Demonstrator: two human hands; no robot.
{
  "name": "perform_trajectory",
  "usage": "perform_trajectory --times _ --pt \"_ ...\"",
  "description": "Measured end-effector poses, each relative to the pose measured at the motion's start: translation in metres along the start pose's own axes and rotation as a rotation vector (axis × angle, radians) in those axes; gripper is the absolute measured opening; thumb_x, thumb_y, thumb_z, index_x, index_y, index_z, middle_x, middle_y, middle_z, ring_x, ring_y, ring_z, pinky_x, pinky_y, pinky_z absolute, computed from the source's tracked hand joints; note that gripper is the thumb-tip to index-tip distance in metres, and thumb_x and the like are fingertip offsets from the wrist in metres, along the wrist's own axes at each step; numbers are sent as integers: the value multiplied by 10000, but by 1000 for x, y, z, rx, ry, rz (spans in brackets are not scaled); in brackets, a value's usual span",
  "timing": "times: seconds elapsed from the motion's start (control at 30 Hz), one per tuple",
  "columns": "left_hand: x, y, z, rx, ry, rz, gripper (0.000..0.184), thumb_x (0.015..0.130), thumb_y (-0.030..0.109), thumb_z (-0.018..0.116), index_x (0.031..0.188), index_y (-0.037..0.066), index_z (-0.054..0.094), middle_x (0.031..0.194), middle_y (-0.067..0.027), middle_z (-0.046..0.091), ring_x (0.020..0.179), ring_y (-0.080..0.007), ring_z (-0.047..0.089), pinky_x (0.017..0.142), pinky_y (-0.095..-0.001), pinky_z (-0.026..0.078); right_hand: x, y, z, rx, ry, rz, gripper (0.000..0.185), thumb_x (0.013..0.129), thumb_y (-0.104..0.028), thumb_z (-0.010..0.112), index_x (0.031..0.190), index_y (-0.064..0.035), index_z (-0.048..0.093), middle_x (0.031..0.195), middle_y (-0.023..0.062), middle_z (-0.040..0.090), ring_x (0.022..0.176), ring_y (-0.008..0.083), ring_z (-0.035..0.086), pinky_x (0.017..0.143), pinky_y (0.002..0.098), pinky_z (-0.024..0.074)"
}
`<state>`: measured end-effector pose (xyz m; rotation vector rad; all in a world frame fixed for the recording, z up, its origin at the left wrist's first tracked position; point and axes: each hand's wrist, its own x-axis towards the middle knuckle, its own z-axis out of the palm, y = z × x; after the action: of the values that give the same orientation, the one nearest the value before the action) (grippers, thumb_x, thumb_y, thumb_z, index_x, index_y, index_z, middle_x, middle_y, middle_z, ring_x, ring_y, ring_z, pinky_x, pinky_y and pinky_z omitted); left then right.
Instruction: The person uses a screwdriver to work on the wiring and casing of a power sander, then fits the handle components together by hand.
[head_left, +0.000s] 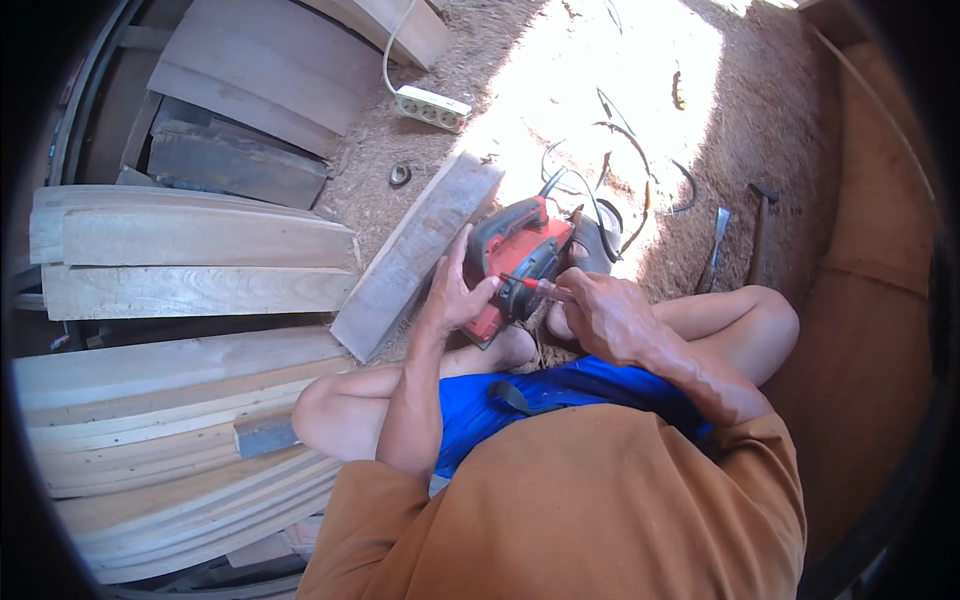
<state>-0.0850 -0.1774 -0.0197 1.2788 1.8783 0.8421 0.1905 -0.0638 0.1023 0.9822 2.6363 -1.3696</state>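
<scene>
A red and black electric hand planer [522,248] rests tilted in front of my crossed legs. My left hand [460,298] grips its near left side, thumb stretched toward the middle of the body. In my right hand [608,312] is a screwdriver [548,289] with a clear handle and a red shaft. Its tip reaches the planer's side, close to my left thumb; whether it sits in a screw is too small to tell. The fingers of my right hand are wrapped round the handle.
A thick wooden beam [415,258] lies left of the planer. Stacked boards [190,290] fill the left side. A white power strip [433,108] and a dark ring [400,174] lie on shavings. To the right are a chisel [716,245] and a hammer [760,232].
</scene>
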Motion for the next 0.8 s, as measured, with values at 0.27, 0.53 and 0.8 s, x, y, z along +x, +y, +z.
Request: perform_trajectory --times 0.27,0.53,0.8 --pt "25 -7 -6 -589 -105 -132 624 1080 186 654 1619 -31 428 1455 -177 650 1326 -223 619 1153 -367 470 -3 19 36 109 244 -72 332 942 -112 674 1271 -122 720 856 196 684 796 442 704 696 552 557" --pt "29 -17 -3 -532 -35 -98 547 1105 152 614 1603 -15 457 1390 -135 685 1237 -153 640 1089 -313 496 4 4 38 54 290 -108 322 939 -93 708 1256 -131 748 895 168 699 788 401 716 683 514 574" --pt "28 -15 -4 -583 -60 -101 531 1114 160 598 1595 -14 459 1383 -126 684 1233 -147 632 1082 -305 491 6 2 42 49 263 -111 379 938 -61 706 1308 -139 737 913 157 683 809 380 700 706 492 579"
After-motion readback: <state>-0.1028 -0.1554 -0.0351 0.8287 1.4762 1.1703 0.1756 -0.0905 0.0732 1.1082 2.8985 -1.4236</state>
